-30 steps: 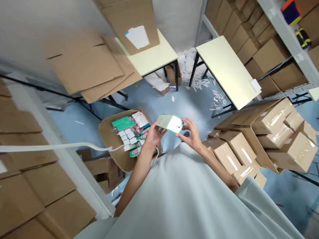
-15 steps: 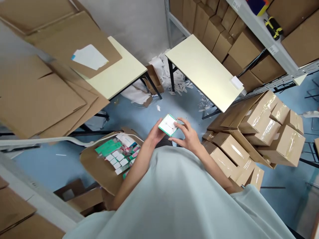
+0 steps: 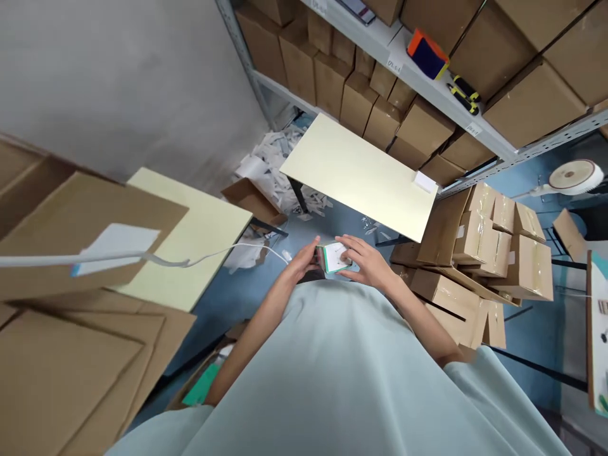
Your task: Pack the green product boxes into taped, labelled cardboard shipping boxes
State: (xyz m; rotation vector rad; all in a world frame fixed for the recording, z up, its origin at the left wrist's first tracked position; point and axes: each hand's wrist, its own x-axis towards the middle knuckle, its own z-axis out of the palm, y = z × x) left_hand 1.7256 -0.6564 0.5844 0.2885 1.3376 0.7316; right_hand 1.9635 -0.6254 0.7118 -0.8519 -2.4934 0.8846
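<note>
A small box (image 3: 334, 258) with a white top face and green edges is held in front of my body at waist height. My left hand (image 3: 303, 261) grips it from the left side, fingers along its dark patterned side. My right hand (image 3: 365, 259) is on its right, the fingertips resting on the white face and edge. Thin dark marks show on that face, too small to read. The box's underside is hidden. Down to the left, behind my left forearm, an open carton (image 3: 187, 387) with green and white items in it is partly covered.
A pale table (image 3: 361, 177) stands ahead, with a small white box (image 3: 424, 182) at its corner. Another pale table (image 3: 209, 221) bears flat cardboard (image 3: 90, 367) on the left. Stacked cartons (image 3: 479, 253) are on the right. A white cable (image 3: 166, 259) crosses the left side. Shelving (image 3: 456, 107) holds boxes.
The view has swung right and up, so the fan shows and the left carton is mostly out of sight. The small box has tilted in my hands, showing its side.
</note>
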